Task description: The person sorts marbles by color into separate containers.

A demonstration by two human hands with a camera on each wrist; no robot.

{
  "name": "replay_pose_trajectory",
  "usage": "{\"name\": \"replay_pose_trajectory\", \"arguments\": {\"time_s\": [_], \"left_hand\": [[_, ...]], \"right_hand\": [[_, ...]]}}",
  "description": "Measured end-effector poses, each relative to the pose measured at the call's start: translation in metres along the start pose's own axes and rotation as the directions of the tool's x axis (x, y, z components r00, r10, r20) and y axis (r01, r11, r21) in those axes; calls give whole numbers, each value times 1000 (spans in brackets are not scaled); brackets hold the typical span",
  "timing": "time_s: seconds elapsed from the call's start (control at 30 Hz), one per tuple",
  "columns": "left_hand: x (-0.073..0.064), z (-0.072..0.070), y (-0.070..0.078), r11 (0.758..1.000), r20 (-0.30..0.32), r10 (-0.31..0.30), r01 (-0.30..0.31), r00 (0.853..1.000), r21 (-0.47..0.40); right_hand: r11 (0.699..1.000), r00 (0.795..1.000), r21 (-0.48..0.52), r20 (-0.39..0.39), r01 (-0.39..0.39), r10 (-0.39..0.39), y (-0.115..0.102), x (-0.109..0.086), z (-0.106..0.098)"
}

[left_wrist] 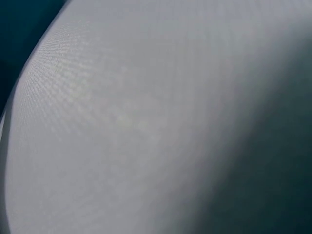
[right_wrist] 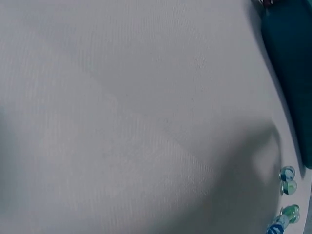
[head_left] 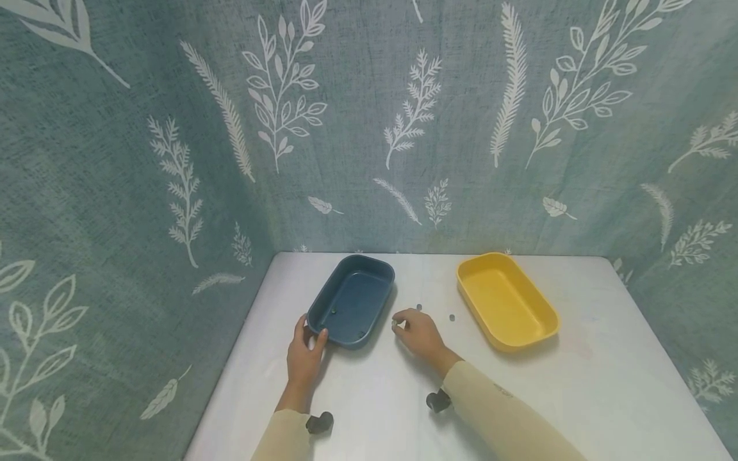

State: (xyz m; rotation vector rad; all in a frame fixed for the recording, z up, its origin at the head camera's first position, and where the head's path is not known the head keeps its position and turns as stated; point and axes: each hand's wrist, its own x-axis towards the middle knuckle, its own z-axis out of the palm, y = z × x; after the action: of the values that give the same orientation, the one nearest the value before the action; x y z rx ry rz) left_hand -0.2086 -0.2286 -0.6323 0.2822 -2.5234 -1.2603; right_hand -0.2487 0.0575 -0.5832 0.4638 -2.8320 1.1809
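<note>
A dark blue tray (head_left: 366, 301) stands left of the middle of the table, with a few small marbles (head_left: 334, 312) inside it. My left hand (head_left: 303, 362) grips its near left corner, thumb at the near wall and fingers at the left side. Just right of the tray, my right hand (head_left: 422, 334) pinches a small clear marble (head_left: 394, 324) between thumb and fingertips. Beyond that hand lie two loose marbles, one greyish marble (head_left: 419, 307) and another marble (head_left: 452, 317). In the right wrist view, several blue and green glass marbles (right_wrist: 289, 187) sit at the lower right.
A yellow tray (head_left: 507, 301) stands to the right on the white table (head_left: 599, 358). Leaf-patterned green fabric (head_left: 369, 128) hangs behind and at both sides. The left wrist view shows mostly blurred white tabletop (left_wrist: 122, 122).
</note>
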Motion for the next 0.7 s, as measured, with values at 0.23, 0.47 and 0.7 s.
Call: {"name": "replay_pose_trajectory", "arguments": {"time_s": [0.23,0.47,0.7], "left_hand": [[1,1,-1,1000,-23,23,-22,999,4],[1,2,-1,1000,-18,-1,1,1000,17],[0,1,0,999,-8,-28,28,1000,31]], "right_hand": [[1000,999,12,30,14,-14,-7,4,4],[1000,998,29,64,8,-9,-22,5,7],[996,997,64,44,66,-68,-28,6,16]]}}
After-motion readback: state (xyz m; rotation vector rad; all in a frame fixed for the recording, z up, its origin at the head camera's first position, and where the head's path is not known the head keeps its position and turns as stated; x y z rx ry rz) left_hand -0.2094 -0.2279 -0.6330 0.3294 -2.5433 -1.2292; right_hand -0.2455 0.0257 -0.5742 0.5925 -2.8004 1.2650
